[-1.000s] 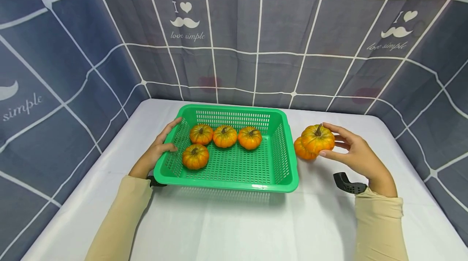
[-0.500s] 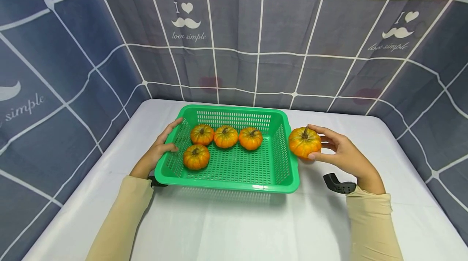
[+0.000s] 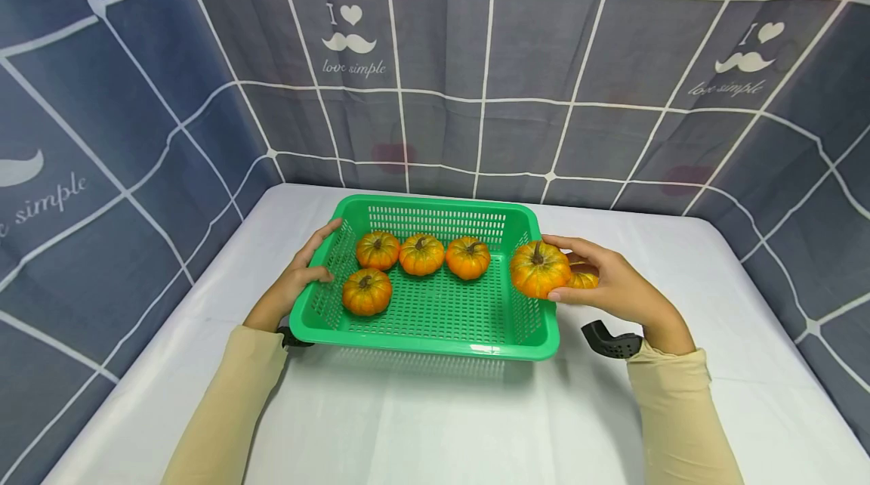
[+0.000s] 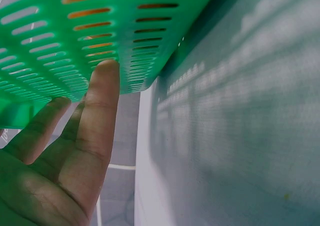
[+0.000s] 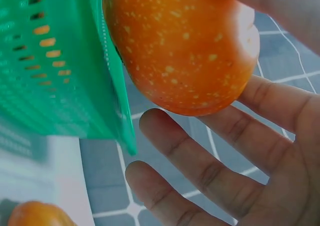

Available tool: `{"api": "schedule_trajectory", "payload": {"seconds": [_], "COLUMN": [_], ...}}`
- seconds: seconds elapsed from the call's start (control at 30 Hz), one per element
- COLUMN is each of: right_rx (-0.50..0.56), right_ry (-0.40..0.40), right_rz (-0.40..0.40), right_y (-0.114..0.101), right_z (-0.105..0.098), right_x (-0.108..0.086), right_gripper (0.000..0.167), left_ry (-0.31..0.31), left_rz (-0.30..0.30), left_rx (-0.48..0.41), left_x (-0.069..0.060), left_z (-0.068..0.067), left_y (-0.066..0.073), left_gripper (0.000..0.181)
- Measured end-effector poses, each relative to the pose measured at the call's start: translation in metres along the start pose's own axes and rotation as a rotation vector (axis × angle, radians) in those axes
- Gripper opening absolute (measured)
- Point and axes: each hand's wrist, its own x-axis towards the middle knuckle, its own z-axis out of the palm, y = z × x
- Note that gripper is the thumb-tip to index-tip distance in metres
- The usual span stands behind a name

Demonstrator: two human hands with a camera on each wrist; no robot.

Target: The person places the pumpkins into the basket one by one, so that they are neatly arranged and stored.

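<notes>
My right hand pinches a small orange pumpkin between thumb and fingers, above the basket's right rim. In the right wrist view the held pumpkin shows its speckled side, clear of the mesh. My left hand grips the left side of the green plastic basket, thumb over the rim. From the left wrist view, fingertips rest against the slotted outer wall. Several small pumpkins lie inside the basket, three in a back row and one pumpkin at front left.
Another pumpkin is on the white-covered table right of the basket, partly hidden by my right hand. A grey-blue curtain with white lines encloses the back and sides.
My right hand has carried its pumpkin leftward, from above the loose pumpkin on the table to over the basket's right rim. My left hand stays on the basket.
</notes>
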Motion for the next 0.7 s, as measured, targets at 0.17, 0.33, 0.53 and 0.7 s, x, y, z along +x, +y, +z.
{"api": "schedule_trajectory", "payload": {"seconds": [0.17,0.33,0.53,0.7], "right_rx": [-0.055,-0.078,-0.185,-0.229], "right_ry": [-0.045,-0.117,-0.215,-0.316], "right_rz": [-0.004,0.016,0.028,0.051], "right_y": [-0.006,-0.012,-0.020,-0.029], "right_z": [0.003,0.004,0.005,0.007], "right_x": [0.010,0.020,0.034,0.048], "right_gripper": [0.071,0.072,0.073,0.073], "left_ry": [-0.002,0.002,-0.002,-0.002], "left_rz": [0.000,-0.004,0.000,0.007], "left_rx": [-0.007,0.021,0.016,0.016], "left_x": [0.000,0.000,0.000,0.000], "left_z": [0.000,0.001,0.001,0.000], "left_y": [0.000,0.000,0.000,0.000], "left_gripper": [0.100,0.100,0.100,0.100]}}
